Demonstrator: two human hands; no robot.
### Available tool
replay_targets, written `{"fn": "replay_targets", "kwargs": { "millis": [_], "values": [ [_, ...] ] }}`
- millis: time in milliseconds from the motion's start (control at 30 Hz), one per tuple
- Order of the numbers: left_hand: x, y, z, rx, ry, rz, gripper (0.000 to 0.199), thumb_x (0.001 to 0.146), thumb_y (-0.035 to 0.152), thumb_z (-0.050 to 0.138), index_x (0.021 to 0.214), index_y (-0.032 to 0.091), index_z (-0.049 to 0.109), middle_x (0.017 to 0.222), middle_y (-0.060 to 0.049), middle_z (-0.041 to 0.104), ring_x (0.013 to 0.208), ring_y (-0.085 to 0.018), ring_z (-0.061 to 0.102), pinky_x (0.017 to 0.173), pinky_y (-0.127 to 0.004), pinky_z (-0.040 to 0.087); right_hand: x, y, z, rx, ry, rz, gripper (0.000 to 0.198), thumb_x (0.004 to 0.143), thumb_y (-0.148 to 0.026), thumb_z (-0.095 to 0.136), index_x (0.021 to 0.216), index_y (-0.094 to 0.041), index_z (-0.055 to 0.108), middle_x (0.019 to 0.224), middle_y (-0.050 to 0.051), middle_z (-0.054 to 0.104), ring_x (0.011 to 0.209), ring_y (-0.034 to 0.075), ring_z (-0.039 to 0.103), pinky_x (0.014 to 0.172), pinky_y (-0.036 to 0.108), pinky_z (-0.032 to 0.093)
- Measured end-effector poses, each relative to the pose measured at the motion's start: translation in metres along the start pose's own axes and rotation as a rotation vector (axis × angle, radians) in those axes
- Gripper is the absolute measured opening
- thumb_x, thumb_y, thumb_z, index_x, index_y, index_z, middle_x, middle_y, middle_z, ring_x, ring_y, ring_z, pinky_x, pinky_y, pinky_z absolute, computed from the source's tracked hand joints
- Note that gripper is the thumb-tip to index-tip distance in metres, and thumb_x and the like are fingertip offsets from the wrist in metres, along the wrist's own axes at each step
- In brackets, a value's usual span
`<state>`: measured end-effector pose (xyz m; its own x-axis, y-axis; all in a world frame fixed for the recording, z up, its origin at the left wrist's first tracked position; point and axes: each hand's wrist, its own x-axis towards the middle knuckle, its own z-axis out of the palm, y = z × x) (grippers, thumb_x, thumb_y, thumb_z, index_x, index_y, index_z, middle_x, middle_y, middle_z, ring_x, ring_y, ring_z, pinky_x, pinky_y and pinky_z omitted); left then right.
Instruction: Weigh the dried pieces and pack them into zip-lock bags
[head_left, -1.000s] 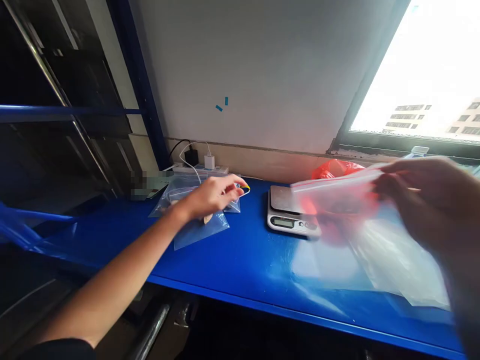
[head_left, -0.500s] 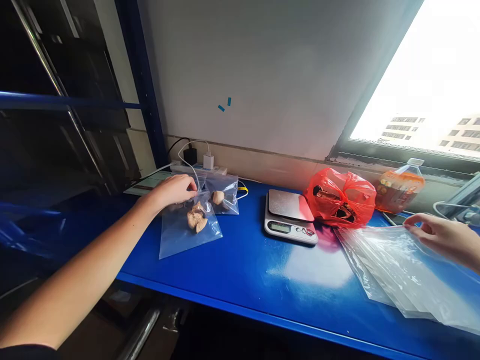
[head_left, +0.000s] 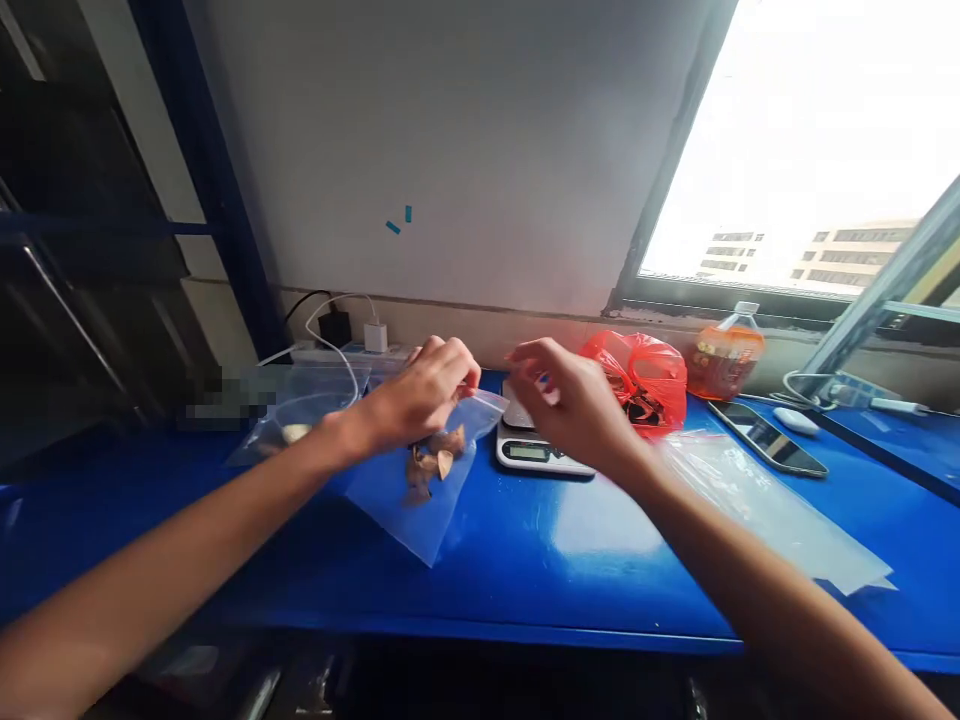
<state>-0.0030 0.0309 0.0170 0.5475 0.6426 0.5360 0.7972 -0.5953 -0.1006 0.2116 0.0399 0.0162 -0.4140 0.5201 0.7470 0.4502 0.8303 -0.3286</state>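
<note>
No text is legible; the display [head_left: 528,453] of the digital scale [head_left: 546,464] and the label [head_left: 724,364] of the plastic bottle [head_left: 726,350] are unreadable.

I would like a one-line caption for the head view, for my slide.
Left hand holding a clear bag of brown pieces, right hand near a scale, at a blue table.

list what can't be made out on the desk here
Scale display: head view, digits too small to read.
Weighing plate: head view, partly hidden by the right hand.
Clear bag: head view, top edge partly covered by the left hand.
Red bag: head view, contents partly veiled by its plastic.
</note>
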Motion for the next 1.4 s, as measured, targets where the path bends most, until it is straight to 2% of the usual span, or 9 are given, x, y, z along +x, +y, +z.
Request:
{"fn": "replay_targets", "kwargs": {
  "millis": [67, 133, 267, 400, 633, 867, 1167, 1267, 1400],
  "values": [
    [-0.003, 0.010, 0.018, 0.058, 0.163, 0.082, 0.015, 0.094, 0.020, 0.040, 0.094, 0.015, 0.054, 0.097, -0.010, 0.058, 0.088, -0.022, 0.050, 0.081, -0.037, 0.041, -0.008, 0.001, 0.025, 0.135, -0.059, 0.052, 0.018, 0.085, -0.020, 0.049, 0.102, -0.018, 0.054, 0.079, 0.002, 0.063, 0.069, 0.013, 0.057, 0.064, 0.026, 0.042],
    [-0.012, 0.015, 0.034, 0.069, 0.269, 0.161, 0.014, 0.094, 0.018, 0.042, 0.090, 0.016, 0.055, 0.094, -0.008, 0.059, 0.084, -0.020, 0.053, 0.079, -0.035, 0.041, -0.020, 0.007, 0.034, 0.309, -0.115, 0.175, 0.020, 0.084, -0.020, 0.048, 0.105, -0.019, 0.050, 0.075, 0.000, 0.060, 0.065, 0.011, 0.054, 0.061, 0.025, 0.041],
    [-0.025, 0.021, 0.052, 0.045, 0.300, 0.260, 0.013, 0.093, 0.017, 0.047, 0.084, 0.018, 0.057, 0.088, -0.005, 0.060, 0.078, -0.017, 0.055, 0.075, -0.031, 0.041, -0.030, 0.018, 0.023, 0.632, -0.301, 0.439, 0.027, 0.080, -0.028, 0.054, 0.104, -0.020, 0.046, 0.068, -0.004, 0.055, 0.062, 0.011, 0.050, 0.058, 0.025, 0.039],
    [-0.019, 0.026, 0.053, 0.047, 0.358, 0.275, 0.012, 0.093, 0.019, 0.048, 0.083, 0.017, 0.055, 0.084, -0.005, 0.061, 0.076, -0.017, 0.056, 0.072, -0.031, 0.040, -0.025, 0.025, 0.014, 0.758, -0.515, 0.540, 0.029, 0.075, -0.030, 0.059, 0.100, -0.020, 0.046, 0.069, -0.004, 0.055, 0.061, 0.011, 0.047, 0.055, 0.023, 0.033],
    [-0.022, 0.034, 0.045, -0.065, 0.399, 0.350, 0.016, 0.095, 0.017, 0.044, 0.080, 0.019, 0.050, 0.071, 0.000, 0.057, 0.065, -0.014, 0.053, 0.064, -0.028, 0.040, -0.030, 0.009, 0.017, 0.804, -0.552, 0.442, 0.021, 0.077, -0.023, 0.054, 0.095, -0.020, 0.044, 0.068, -0.006, 0.053, 0.057, 0.007, 0.040, 0.052, 0.022, 0.029],
    [-0.019, 0.044, 0.029, -0.121, 0.338, 0.352, 0.011, 0.094, 0.017, 0.047, 0.083, 0.017, 0.051, 0.074, -0.002, 0.055, 0.067, -0.014, 0.050, 0.063, -0.026, 0.044, -0.033, -0.006, 0.015, 0.762, -0.385, 0.381, 0.018, 0.072, -0.018, 0.050, 0.086, -0.022, 0.040, 0.055, -0.010, 0.042, 0.048, 0.006, 0.034, 0.046, 0.021, 0.024],
    [-0.019, 0.041, 0.028, -0.011, 0.207, 0.333, 0.019, 0.094, 0.014, 0.043, 0.080, 0.016, 0.056, 0.075, -0.004, 0.058, 0.071, -0.016, 0.050, 0.066, -0.029, 0.044, -0.028, 0.011, 0.031, 0.396, -0.264, 0.401, 0.019, 0.064, -0.016, 0.051, 0.064, -0.021, 0.032, 0.059, -0.008, 0.033, 0.054, 0.007, 0.029, 0.047, 0.024, 0.019],
    [-0.019, 0.040, 0.028, -0.034, 0.132, 0.309, 0.019, 0.094, 0.015, 0.044, 0.081, 0.016, 0.057, 0.079, -0.005, 0.060, 0.075, -0.017, 0.052, 0.070, -0.030, 0.044, -0.028, 0.016, 0.026, 0.431, -0.296, 0.442, 0.013, 0.066, -0.015, 0.049, 0.068, -0.020, 0.037, 0.055, -0.008, 0.034, 0.051, 0.007, 0.029, 0.047, 0.023, 0.019],
    [-0.020, 0.032, 0.028, -0.061, 0.088, 0.237, 0.016, 0.094, 0.019, 0.044, 0.085, 0.015, 0.058, 0.082, -0.006, 0.060, 0.078, -0.019, 0.052, 0.072, -0.032, 0.044, -0.029, 0.012, 0.016, 0.460, -0.404, 0.313, 0.007, 0.079, -0.024, 0.050, 0.076, -0.019, 0.047, 0.059, -0.006, 0.043, 0.055, 0.008, 0.037, 0.050, 0.023, 0.026]
  ]
}}
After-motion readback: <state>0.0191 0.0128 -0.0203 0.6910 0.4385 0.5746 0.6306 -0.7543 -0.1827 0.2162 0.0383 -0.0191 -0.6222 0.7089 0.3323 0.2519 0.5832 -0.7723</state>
